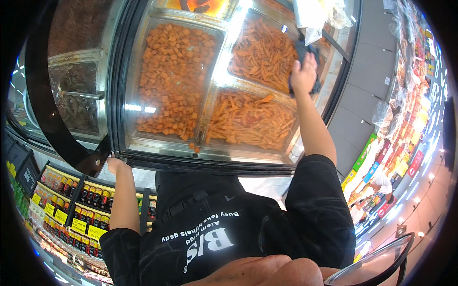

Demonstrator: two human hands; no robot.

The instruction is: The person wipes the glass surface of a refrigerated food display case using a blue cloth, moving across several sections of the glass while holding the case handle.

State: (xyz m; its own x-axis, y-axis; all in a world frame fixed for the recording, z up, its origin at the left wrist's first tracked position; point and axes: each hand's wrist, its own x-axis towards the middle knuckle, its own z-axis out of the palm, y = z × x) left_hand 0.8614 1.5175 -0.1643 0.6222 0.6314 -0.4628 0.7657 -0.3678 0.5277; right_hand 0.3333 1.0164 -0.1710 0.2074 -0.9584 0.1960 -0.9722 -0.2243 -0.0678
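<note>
My right hand lies with its palm on a dark cloth, pressed to the glass cover of a food display case. Beneath that glass are metal pans of orange diced food, orange strips and more strips nearer me. My left hand touches the near left corner of the case's black frame. Its fingertips are partly hidden by the frame, so I cannot see how firmly they grip.
A curved black panel and pans of dark food stand to the left. Clear plastic bags rest at the far right of the case. Shelves of bottles are at lower left; people stand in the distance at right.
</note>
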